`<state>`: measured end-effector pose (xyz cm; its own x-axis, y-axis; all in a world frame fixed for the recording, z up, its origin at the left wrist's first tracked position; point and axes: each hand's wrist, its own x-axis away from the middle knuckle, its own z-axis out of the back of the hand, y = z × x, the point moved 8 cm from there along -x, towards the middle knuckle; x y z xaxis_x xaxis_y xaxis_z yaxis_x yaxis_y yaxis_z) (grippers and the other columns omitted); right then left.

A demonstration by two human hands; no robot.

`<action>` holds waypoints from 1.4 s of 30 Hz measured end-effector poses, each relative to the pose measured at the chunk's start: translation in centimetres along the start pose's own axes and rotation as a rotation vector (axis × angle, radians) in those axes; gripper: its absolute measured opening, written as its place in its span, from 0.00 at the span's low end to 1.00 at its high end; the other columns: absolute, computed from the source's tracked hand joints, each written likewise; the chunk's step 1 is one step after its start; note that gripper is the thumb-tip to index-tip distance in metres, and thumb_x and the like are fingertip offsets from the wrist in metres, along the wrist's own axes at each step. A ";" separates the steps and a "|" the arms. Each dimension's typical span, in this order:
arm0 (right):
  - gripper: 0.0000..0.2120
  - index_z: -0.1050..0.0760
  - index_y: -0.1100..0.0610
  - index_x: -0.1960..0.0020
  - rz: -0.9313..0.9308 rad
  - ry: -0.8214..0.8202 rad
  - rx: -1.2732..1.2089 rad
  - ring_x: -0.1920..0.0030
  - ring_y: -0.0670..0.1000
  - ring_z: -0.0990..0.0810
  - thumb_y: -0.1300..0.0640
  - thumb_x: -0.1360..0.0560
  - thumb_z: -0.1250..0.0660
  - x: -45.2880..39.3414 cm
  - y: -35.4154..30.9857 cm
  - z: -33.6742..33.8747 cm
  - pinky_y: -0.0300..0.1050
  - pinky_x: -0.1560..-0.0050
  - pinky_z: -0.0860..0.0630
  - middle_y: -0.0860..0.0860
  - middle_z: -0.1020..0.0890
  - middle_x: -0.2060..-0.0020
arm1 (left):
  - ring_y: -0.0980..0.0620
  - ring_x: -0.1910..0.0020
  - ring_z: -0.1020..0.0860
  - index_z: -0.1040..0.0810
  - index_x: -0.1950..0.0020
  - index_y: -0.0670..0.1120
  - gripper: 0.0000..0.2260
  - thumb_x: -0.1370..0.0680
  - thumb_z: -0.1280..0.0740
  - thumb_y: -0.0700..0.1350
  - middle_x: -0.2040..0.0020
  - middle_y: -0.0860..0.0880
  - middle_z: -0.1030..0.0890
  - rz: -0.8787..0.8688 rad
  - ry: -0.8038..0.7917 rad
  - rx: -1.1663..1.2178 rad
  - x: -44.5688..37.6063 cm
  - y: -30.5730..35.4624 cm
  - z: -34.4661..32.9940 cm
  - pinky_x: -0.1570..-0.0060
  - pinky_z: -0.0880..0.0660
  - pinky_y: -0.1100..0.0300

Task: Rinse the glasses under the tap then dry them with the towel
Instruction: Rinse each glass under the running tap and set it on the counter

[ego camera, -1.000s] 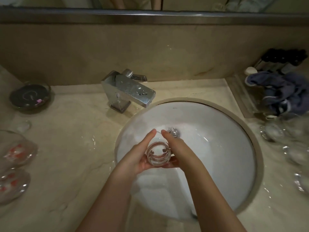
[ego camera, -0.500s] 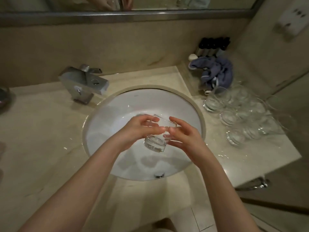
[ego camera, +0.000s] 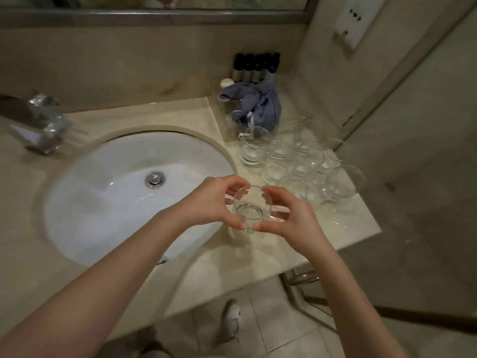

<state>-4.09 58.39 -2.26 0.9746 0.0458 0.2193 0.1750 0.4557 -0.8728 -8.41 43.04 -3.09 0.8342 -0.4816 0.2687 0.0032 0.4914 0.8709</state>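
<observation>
A clear glass (ego camera: 251, 209) is held upright between both hands, just right of the white sink basin (ego camera: 103, 202), above the counter's front right part. My left hand (ego camera: 219, 200) grips its left side, thumb and fingers curled round the rim and base. My right hand (ego camera: 289, 215) grips the right side the same way. A crumpled blue-grey towel (ego camera: 255, 104) lies at the back right of the counter. Several more clear glasses (ego camera: 296, 164) stand clustered on the counter in front of the towel. The chrome tap (ego camera: 38, 125) sits at the far left, blurred.
A row of dark small bottles (ego camera: 255, 67) stands against the wall behind the towel. The beige stone counter (ego camera: 348, 228) ends at a corner on the right, wet with drops. A wall panel (ego camera: 426, 151) rises to the right. Tiled floor and a shoe (ego camera: 232, 319) show below.
Both hands have carried the glass from over the basin to the right, to the sink's right rim near the cluster of glasses. The view has swung right, and the glass now stands upright.
</observation>
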 end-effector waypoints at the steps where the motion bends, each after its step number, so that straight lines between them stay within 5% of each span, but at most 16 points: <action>1: 0.36 0.26 0.48 0.35 0.023 -0.001 0.090 0.44 0.44 0.21 0.60 0.40 0.17 -0.1 0.3 1.0 0.39 0.45 0.23 0.44 0.20 0.45 | 0.62 0.49 0.21 0.25 0.38 0.49 0.34 0.41 0.17 0.38 0.50 0.56 0.21 -0.007 0.000 -0.023 -0.6 0.6 -1.0 0.48 0.24 0.70; 7: 0.37 0.27 0.53 0.33 0.139 -0.056 0.296 0.51 0.40 0.26 0.56 0.39 0.18 0.0 1.2 3.6 0.26 0.54 0.30 0.43 0.23 0.45 | 0.60 0.48 0.21 0.26 0.43 0.53 0.33 0.42 0.16 0.38 0.50 0.57 0.21 0.013 0.023 -0.078 -2.0 2.0 -4.0 0.48 0.24 0.70; 13: 0.34 0.26 0.54 0.37 0.138 -0.075 0.228 0.52 0.36 0.25 0.59 0.40 0.17 1.1 3.3 4.4 0.26 0.51 0.28 0.36 0.27 0.49 | 0.57 0.47 0.20 0.24 0.40 0.50 0.34 0.43 0.16 0.40 0.47 0.52 0.19 0.040 0.017 -0.122 -1.7 2.4 -6.5 0.45 0.23 0.62; 27: 0.37 0.25 0.54 0.37 0.104 0.017 0.256 0.53 0.42 0.23 0.58 0.44 0.16 3.7 6.7 11.4 0.23 0.52 0.30 0.43 0.23 0.46 | 0.51 0.45 0.23 0.24 0.35 0.47 0.37 0.43 0.16 0.42 0.42 0.49 0.23 -0.048 0.008 -0.267 -3.7 7.3 -12.5 0.43 0.23 0.54; 35: 0.37 0.25 0.56 0.35 0.030 0.134 0.301 0.50 0.47 0.21 0.58 0.42 0.17 4.2 9.5 17.2 0.42 0.44 0.23 0.48 0.21 0.44 | 0.47 0.43 0.24 0.25 0.33 0.44 0.38 0.41 0.17 0.46 0.42 0.45 0.22 -0.133 -0.062 -0.438 -8.7 10.8 -17.5 0.43 0.25 0.50; 42: 0.36 0.25 0.57 0.35 -0.004 0.166 0.299 0.49 0.47 0.21 0.60 0.41 0.17 3.0 11.3 19.4 0.42 0.43 0.24 0.50 0.20 0.43 | 0.46 0.46 0.23 0.24 0.35 0.44 0.36 0.40 0.17 0.48 0.44 0.45 0.22 -0.163 -0.069 -0.563 -12.1 11.9 -19.7 0.47 0.25 0.53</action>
<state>-1.91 80.95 -2.95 0.9878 -0.0906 0.1270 0.1539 0.6972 -0.7002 -7.63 68.99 -4.06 0.7604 -0.6205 0.1921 0.4365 0.7071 0.5563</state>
